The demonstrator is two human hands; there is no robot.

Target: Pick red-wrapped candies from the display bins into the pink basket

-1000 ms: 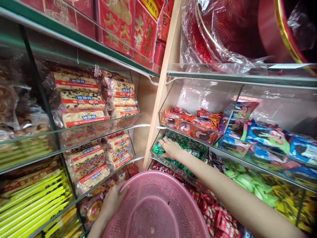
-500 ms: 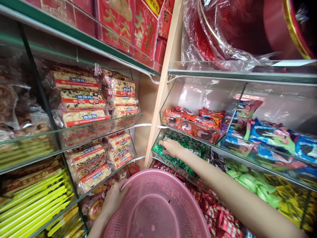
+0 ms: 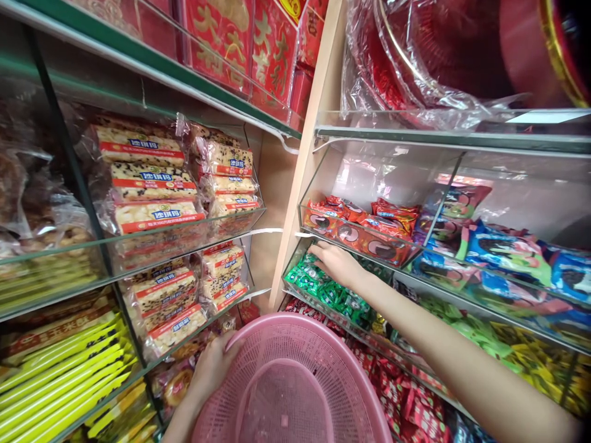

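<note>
My left hand point(image 3: 215, 363) grips the left rim of a pink plastic basket point(image 3: 357, 369), a perforated one whose inside shows no goods. My right hand point(image 3: 337, 264) reaches into a glass-fronted bin of green-wrapped candies point(image 3: 318, 283). Its fingers are stretched out and bent a little, over the back part of the candies. Nothing shows held in them, though the fingertips are partly hidden.
Red-wrapped candies point(image 3: 410, 400) fill the bin below. Red biscuit packs point(image 3: 392, 212) lie behind a glass edge above my right hand. A wooden upright point(image 3: 298, 184) separates these bins from the left shelves with packed sachima bars point(image 3: 157, 178). Light green packets point(image 3: 462, 326) lie to the right.
My right hand has moved slightly right and further back over the green candies, uncovering more of those in front. The left hand and the basket have barely moved.
</note>
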